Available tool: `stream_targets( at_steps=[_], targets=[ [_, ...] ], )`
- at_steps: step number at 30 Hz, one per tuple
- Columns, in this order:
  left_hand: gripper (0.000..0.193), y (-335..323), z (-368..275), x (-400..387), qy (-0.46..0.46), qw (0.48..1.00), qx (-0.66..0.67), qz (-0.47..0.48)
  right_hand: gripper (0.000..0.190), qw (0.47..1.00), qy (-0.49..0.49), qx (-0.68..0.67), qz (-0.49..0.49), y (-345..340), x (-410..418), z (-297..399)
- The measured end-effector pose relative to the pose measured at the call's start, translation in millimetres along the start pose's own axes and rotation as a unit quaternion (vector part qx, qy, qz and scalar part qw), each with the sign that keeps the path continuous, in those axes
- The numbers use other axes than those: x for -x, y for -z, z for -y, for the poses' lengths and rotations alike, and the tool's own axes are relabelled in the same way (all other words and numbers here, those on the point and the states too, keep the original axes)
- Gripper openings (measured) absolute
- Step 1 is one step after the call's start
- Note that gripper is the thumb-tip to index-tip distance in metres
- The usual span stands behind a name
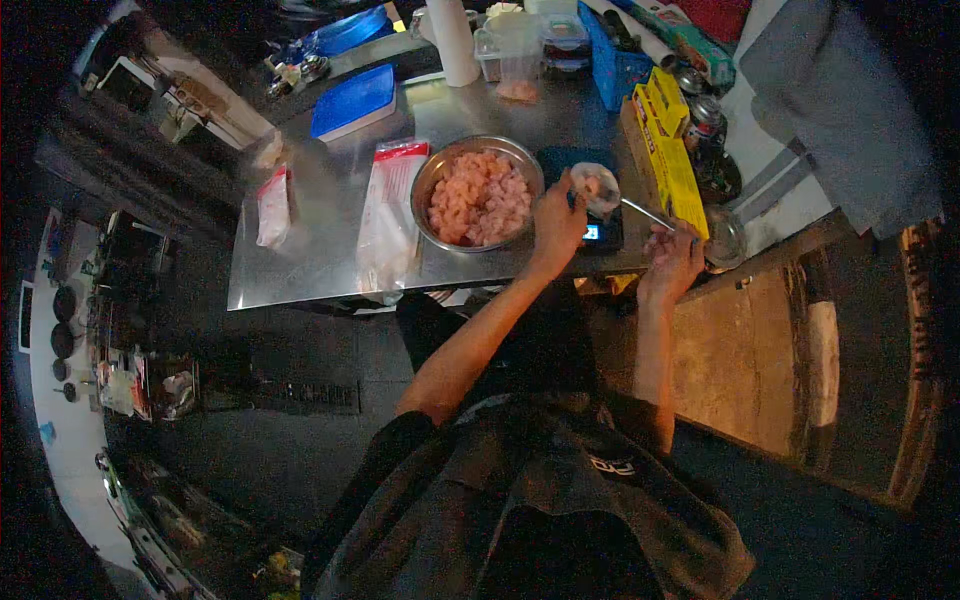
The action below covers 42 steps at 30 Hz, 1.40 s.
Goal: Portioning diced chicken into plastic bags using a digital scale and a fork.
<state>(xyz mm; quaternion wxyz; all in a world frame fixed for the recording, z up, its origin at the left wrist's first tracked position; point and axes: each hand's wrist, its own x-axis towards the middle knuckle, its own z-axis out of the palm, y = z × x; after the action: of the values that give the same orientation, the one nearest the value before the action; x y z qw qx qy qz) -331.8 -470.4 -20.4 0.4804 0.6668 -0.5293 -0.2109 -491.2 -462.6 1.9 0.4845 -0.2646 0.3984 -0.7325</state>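
My left hand [556, 225] holds a small clear plastic bag [598, 187] by its near side, with some pale pink pieces inside. My right hand [670, 259] grips the metal handle of a utensil, likely a spoon [646, 214], whose far end meets the bag's opening and is hidden there. Below the bag sits a dark digital scale [592, 232] with a lit display. Just left of my left hand stands a steel bowl [420, 196], heaped with chopped raw pink meat [480, 199]. A flat packet of clear plastic bags [390, 206] with a red top lies left of the bowl.
The steel table [319, 270] also carries a smaller red-and-white packet [274, 208], a blue-lidded container [354, 103], a white roll [452, 45], clear tubs [521, 49] and a blue basket [619, 71]. Yellow boxes [669, 161] and jars [705, 124] line the right side.
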Motion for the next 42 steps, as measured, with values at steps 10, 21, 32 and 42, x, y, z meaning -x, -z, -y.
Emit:
stream_targets(
  at_steps=[10, 21, 32, 42],
  targets=[
    [0.054, 8, -18, 8, 0.140, 0.985, 0.093, 0.034, 0.015, 0.997, 0.064, 0.045, 0.008, -2, 5, 17],
    [0.059, 25, -28, 31, -0.008, 0.999, 0.034, -0.020, 0.014, 0.980, 0.152, 0.124, 0.033, -20, 17, 36],
    [0.051, 50, -13, 70, -0.027, 0.998, 0.048, -0.001, 0.013, 0.960, 0.169, 0.205, 0.087, -16, 8, 36],
    [0.046, 66, -29, 90, 0.130, 0.973, 0.171, 0.089, 0.012, 0.943, 0.180, 0.272, 0.073, -8, 2, 53]
  ],
)
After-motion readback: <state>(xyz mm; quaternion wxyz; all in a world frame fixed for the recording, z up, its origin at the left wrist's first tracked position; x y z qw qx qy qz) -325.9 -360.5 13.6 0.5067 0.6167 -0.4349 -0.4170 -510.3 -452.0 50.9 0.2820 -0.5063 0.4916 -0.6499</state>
